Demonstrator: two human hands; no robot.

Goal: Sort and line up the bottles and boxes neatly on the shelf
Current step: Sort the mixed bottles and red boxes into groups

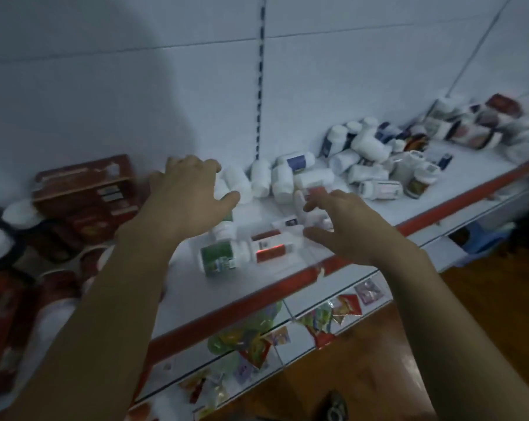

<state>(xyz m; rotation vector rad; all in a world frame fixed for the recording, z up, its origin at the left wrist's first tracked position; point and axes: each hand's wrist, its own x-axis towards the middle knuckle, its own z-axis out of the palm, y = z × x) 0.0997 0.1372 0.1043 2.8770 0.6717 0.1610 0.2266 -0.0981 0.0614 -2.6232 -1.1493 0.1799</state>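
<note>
Head view: bottles [283, 180] are found toppled on the shelf [439, 210]; sorting is judged barely begun. Fingers of left hand [184, 189] and right hand [342, 229] are spread, empty.

Two hands are in view, the left hand [187, 196] and the right hand [348, 229], over one red-edged shelf [287, 281]. Near them on the shelf lie one green-labelled bottle [222, 258], one red-and-white box [274, 247] and one white box [286, 223]. Behind these lie about five white bottles [260, 177] in a loose row. The middle heap [375, 153] holds over a dozen more bottles, too jumbled for an exact count, and the far heap [482, 123] is too blurred to count. At the left are one large red box [87, 183] and three white-lidded dark jars [20, 215].
</note>
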